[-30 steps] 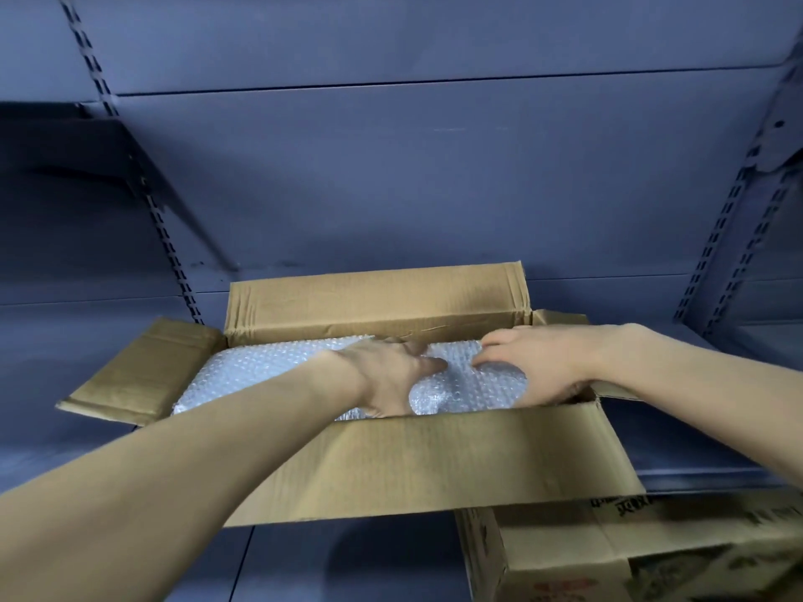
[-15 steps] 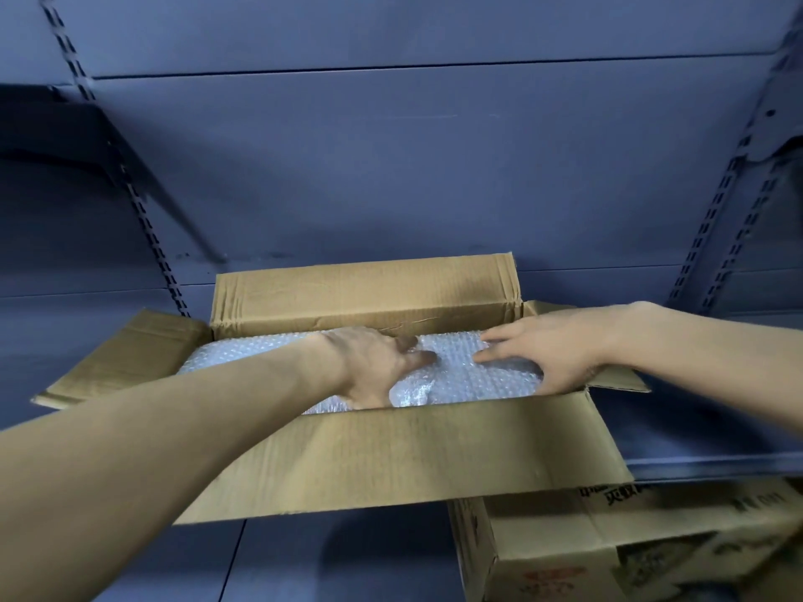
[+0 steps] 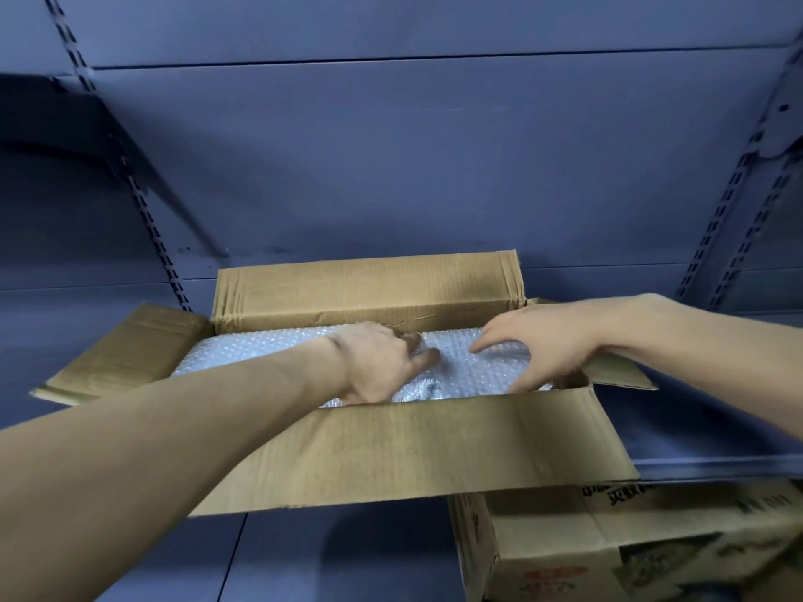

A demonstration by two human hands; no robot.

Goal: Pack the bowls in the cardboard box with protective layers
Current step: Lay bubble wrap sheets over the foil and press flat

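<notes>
The right hand (image 3: 547, 345) has risen from flat to arched, spread fingertips touching the bubble wrap (image 3: 260, 349). Just left of it, apart, the left hand (image 3: 378, 362) curls onto the wrap; whether it pinches cannot be told. The open cardboard box (image 3: 391, 445) surrounds both hands.

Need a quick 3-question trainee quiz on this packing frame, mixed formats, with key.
1. True or false: a bowl lies uncovered in the cardboard box.
2. The left hand and right hand both touch: A) bubble wrap B) a tape roll C) a lid.
3. Fill in: the printed carton sits ___ the shelf holding the box.
Key: 1 false, only bubble wrap shows inside; 2 A; 3 below.
</notes>
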